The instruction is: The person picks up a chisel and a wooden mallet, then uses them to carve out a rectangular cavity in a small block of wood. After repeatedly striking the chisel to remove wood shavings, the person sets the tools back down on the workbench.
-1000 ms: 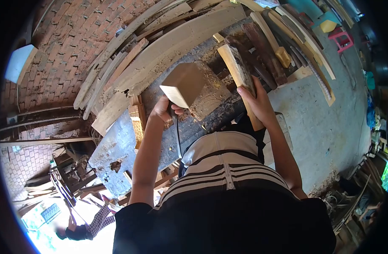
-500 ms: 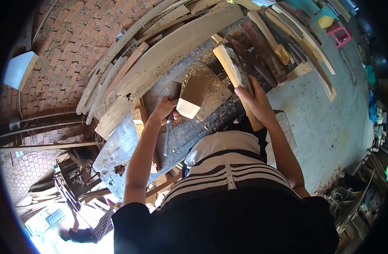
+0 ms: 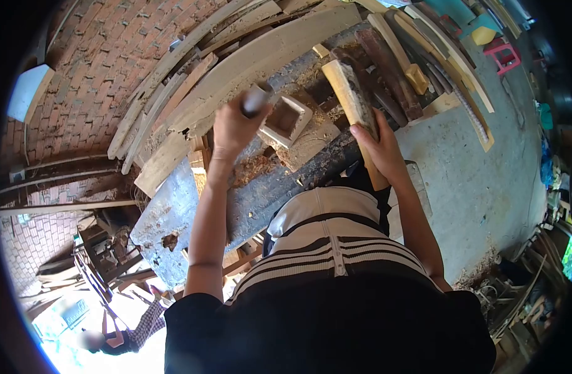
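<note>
My left hand (image 3: 233,128) is closed around the dark handle of a chisel (image 3: 256,100). The handle's end faces up at me, a little blurred, and the blade is hidden below the hand. Just right of it a pale wooden block (image 3: 277,135) with a squarish hollow in its top rests on a chip-strewn board (image 3: 317,138). My right hand (image 3: 380,144) grips the lower part of a wooden club (image 3: 345,93), which is yellowish on one side and dark and rough on the other. The club slants up and left, apart from the block.
Long planks (image 3: 248,75) line the workbench's far side by a brick wall (image 3: 124,56). Dark wooden bars (image 3: 389,71) lie beyond the club. A pink stool (image 3: 503,57) stands on the concrete floor (image 3: 479,187). Another person (image 3: 127,336) is at lower left.
The block was tipped up beside my left hand; now it sits hollow side up. My left hand has risen, turning the chisel so its handle end faces me. The right hand barely moved.
</note>
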Demonstrator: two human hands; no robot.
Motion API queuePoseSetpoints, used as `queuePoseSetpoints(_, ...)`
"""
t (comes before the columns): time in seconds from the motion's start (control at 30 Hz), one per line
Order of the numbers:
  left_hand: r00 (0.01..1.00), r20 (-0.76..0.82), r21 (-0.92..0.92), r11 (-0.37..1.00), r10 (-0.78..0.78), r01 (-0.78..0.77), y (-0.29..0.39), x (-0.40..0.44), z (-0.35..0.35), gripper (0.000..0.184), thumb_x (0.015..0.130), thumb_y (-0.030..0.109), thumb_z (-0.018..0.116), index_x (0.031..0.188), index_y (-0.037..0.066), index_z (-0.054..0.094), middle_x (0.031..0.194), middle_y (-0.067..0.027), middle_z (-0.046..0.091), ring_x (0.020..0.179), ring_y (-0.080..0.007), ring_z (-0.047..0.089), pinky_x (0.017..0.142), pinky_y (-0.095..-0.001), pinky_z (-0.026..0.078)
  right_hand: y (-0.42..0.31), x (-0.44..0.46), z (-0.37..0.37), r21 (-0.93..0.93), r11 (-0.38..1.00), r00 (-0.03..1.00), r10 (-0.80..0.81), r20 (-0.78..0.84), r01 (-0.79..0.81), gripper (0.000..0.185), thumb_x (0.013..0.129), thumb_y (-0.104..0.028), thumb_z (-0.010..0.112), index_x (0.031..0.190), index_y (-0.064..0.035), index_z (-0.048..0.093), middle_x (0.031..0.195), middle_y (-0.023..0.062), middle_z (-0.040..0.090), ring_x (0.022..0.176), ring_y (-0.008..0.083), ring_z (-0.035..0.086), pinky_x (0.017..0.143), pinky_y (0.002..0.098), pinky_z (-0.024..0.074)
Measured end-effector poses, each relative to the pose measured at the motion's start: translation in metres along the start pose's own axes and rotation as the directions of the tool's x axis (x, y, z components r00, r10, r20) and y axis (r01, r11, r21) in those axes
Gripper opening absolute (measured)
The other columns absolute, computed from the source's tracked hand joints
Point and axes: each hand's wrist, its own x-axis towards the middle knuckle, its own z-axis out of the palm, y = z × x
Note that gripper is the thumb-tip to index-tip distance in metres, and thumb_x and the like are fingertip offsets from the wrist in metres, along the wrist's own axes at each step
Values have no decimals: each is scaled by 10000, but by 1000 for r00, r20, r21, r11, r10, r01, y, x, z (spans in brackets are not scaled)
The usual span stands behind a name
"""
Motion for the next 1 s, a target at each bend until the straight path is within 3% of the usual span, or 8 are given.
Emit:
queuePoseSetpoints(0.17, 960, -252, -829, 539, -121, -150, 45, 2, -75, 310, 842, 275, 768, 1014, 55, 633, 626, -12, 563, 499, -105, 519, 480, -259, 433, 5, 4, -2, -32, 999, 1000, 6, -10, -6, 658, 880, -418, 683, 1349, -12, 464, 1173, 176, 627, 1072, 258, 612, 929, 343, 454)
queuePoseSetpoints(0.23, 968, -248, -931, 281, -23, -232, 59, -1, -95, 360, 941, 247, 591, 1207, 28, 488, 795, -58, 528, 741, -160, 522, 741, -355, 439, 3, 5, -1, -19, 1000, 1000, 23, -20, -23, 653, 882, -413, 685, 1347, -10, 468, 1180, 173, 623, 1075, 248, 606, 931, 336, 451)
queuePoseSetpoints(0.3, 942, -333, -942, 44, -34, -332, 70, -5, -91, 399, 931, 143, 550, 1275, -7, 416, 876, -123, 592, 815, -229, 582, 778, -370, 465, -5, 5, 1, -11, 999, 999, 31, -10, -31, 646, 886, -408, 681, 1347, -8, 467, 1179, 172, 623, 1075, 241, 605, 931, 337, 451)
queuePoseSetpoints(0.4, 916, -391, -918, 116, -91, -380, 60, -4, -69, 475, 918, 118, 555, 1336, -8, 366, 939, -154, 593, 895, -277, 589, 851, -411, 452, -8, 4, 5, -7, 1000, 1000, 16, 2, -15, 630, 897, -392, 676, 1347, -5, 466, 1172, 167, 625, 1064, 228, 607, 924, 336, 454)
queuePoseSetpoints(0.5, 882, -453, -827, 432, -131, -361, 63, -8, -43, 527, 957, 185, 604, 1366, 17, 316, 1021, -147, 593, 977, -262, 628, 956, -470, 526, -10, 2, 6, -7, 1000, 1000, -19, 8, 19, 613, 904, -371, 676, 1346, -3, 465, 1155, 159, 630, 1039, 218, 613, 910, 332, 460)
queuePoseSetpoints(0.63, 851, -523, -639, 681, -42, -359, 51, -16, -16, 699, 856, 199, 773, 1379, 84, 324, 1073, -132, 594, 961, -230, 657, 859, -375, 585, -3, 2, 9, -10, 999, 999, -34, 18, 35, 604, 907, -359, 679, 1345, -4, 462, 1127, 148, 639, 1007, 207, 619, 892, 322, 467)
queuePoseSetpoints(0.83, 844, -514, -657, 703, -154, -272, 55, -19, 11, 443, 763, 132, 851, 1002, 38, 490, 797, -54, 616, 697, -127, 643, 641, -271, 552, 1, 1, 9, -34, 999, 1000, -17, 8, 17, 623, 906, -374, 680, 1354, -8, 450, 1106, 139, 637, 979, 200, 614, 879, 320, 468)
queuePoseSetpoints(1.0, 790, -586, -710, 585, -180, -393, 64, -11, 30, 236, 863, 15, 715, 935, 30, 490, 751, -59, 592, 538, -153, 615, 480, -271, 528, -5, -1, 9, -34, 999, 1000, 8, 30, -7, 613, 919, -380, 666, 1355, -7, 453, 1129, 122, 611, 1014, 189, 584, 902, 310, 450)
